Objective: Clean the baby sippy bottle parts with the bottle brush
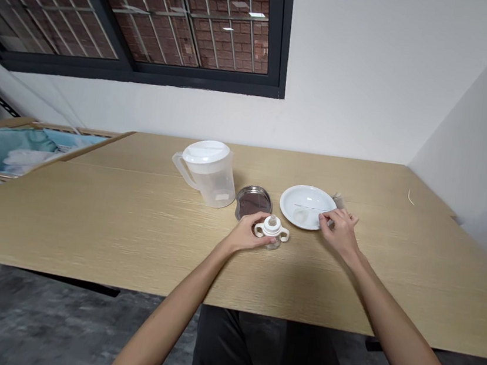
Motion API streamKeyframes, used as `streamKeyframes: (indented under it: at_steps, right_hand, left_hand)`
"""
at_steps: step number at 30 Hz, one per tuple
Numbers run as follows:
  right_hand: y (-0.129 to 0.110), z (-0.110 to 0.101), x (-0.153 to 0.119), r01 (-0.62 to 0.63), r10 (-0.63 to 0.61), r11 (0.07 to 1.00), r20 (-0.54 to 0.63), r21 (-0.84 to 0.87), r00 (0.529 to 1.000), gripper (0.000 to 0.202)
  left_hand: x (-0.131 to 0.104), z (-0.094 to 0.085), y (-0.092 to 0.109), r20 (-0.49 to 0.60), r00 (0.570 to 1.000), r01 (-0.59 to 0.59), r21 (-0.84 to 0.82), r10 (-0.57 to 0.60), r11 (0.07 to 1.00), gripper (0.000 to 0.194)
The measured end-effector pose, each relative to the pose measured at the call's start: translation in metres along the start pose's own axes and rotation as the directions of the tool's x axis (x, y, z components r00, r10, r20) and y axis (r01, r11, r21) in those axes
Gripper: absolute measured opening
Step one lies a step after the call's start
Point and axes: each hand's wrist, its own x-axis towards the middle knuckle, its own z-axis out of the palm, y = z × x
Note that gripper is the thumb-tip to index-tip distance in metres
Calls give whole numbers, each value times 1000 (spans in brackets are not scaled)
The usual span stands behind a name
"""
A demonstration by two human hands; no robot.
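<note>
Two bare hands reach over a light wood table [132, 222]. One of them, the left hand [247, 232], has its grip wrapped around a small baby bottle [272, 228], with the thumb in front and fingers behind, only as wide apart as the bottle. This bottle has a see-through bottom, a white top, a soft tip pointing up and two little white handles. I cannot tell if its bottom touches the table.

Think of the bottle as the middle of a clock. Near 2 o'clock is a white plate [308, 196] with a thin dark line [311, 207] across it and a round, see-through thing [300, 215] inside. At 3 o'clock the right hand [339, 230] is at the plate's edge. Its grip is pinched nearly together, but I cannot tell if it has hold of anything. Just behind that hand is a gray, fuzzy thing [338, 199].

Close by at 11 o'clock sits a shiny metal tray [250, 202]. At 10 o'clock a cloudy plastic jug [212, 181] stands upright with its white lid on. Far off, between 2 and 3 o'clock, lies a thin, bent, pale stick [410, 197].
</note>
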Motion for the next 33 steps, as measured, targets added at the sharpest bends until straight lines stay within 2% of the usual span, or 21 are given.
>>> streamKeyframes:
  at_steps: [15, 17, 19, 22, 24, 26, 29, 33]
  right_hand:
    - [-3, -2, 0, -11, 11, 1000, 1, 23, 1000, 30]
    - [-15, -5, 2, -5, 7, 999, -25, 50, 1000, 29]
    - [-34, -8, 4, 7, -5, 997, -18, 82, 1000, 40]
    - [-69, -7, 11, 68, -79, 994, 128, 86, 989, 63]
    - [-91, -2, 15, 102, -119, 990, 209, 93, 971, 61]
    - [-105, 6, 19, 127, -142, 989, 223, 78, 964, 58]
    - [-114, 20, 22, 129, -143, 989, 241, 72, 960, 50]
    - [-113, 30, 20, 125, -158, 982, 258, 140, 953, 40]
  left_hand:
    - [0, 0, 3, 5, 999, 38, 27, -38, 999, 53]
    - [-1, 0, 2, -3, 999, 50, 33, -50, 998, 52]
    - [-1, 1, 0, -7, 998, 58, 35, -58, 998, 50]
    - [0, 2, -3, -8, 998, 65, 18, -65, 998, 49]
    - [0, 2, -6, -18, 997, 69, 1, -69, 998, 46]
    - [0, 3, -9, -27, 997, 73, -19, -73, 997, 44]
    - [0, 5, -12, -34, 997, 69, -40, -70, 997, 43]
    - [0, 7, -11, -60, 998, 37, 30, -35, 999, 43]
